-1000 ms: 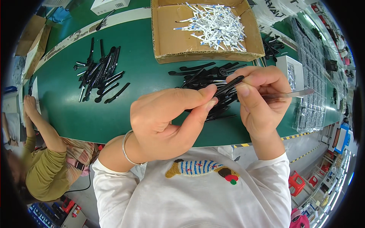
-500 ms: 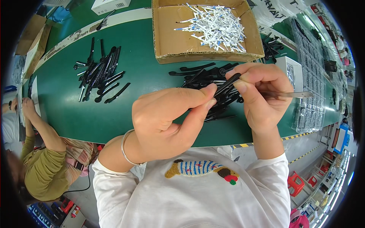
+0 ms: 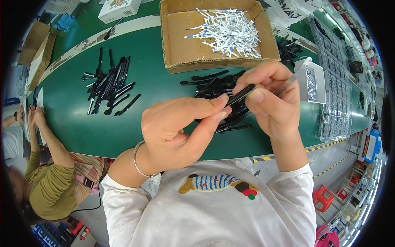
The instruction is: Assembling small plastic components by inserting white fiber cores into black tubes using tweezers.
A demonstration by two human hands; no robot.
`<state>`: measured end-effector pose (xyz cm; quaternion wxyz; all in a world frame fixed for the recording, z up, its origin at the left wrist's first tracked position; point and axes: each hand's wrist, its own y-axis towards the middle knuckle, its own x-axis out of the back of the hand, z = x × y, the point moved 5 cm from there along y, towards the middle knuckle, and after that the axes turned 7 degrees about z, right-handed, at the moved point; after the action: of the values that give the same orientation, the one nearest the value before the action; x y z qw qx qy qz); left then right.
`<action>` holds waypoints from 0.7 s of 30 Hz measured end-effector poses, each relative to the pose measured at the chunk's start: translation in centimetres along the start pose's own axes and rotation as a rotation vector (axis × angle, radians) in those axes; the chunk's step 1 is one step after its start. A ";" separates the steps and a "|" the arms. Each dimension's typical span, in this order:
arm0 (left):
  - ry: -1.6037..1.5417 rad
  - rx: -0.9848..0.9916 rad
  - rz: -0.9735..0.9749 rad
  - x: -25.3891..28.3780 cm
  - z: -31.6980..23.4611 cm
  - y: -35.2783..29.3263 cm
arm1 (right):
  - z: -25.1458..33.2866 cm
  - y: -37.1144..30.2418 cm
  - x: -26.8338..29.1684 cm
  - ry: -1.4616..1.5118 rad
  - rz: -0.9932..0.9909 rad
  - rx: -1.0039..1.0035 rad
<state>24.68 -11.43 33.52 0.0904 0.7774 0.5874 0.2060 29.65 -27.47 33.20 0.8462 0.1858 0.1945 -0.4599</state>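
A slim black plastic piece (image 3: 240, 95) is held slantwise above the table in front of me. My left hand (image 3: 181, 131) pinches its lower end between thumb and forefinger. Thumb and fingers of my right hand (image 3: 271, 96) close about its upper end. A flat metal strip-like tool (image 3: 284, 85), blurred, sticks out behind the right fingers; its other end is hidden in that hand. Beneath both hands lies a heap of similar black pieces (image 3: 210, 86), partly covered by them. Another pile of black pieces (image 3: 111, 84), some with round ends, lies to the left.
A cardboard box (image 3: 177, 65) with many white paper-like strips stands at the far side of the green table (image 3: 78, 127). To its right are a small white box (image 3: 303, 84) and clear plastic trays (image 3: 335, 99). A co-worker's arm (image 3: 55, 142) reaches in at left.
My right hand has shifted slightly left, and the metal tool has swung from sticking out rightward to pointing up and back. My left hand keeps its pinch on the black piece.
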 end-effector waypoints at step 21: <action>-0.521 0.251 -0.127 -1.1 1.1 0.3 | -0.7 -0.6 -0.3 -0.012 -0.052 0.119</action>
<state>25.21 -12.42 32.44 0.1539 0.7708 0.6129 -0.0806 28.91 -27.24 32.66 0.8225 0.2279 0.1667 -0.4938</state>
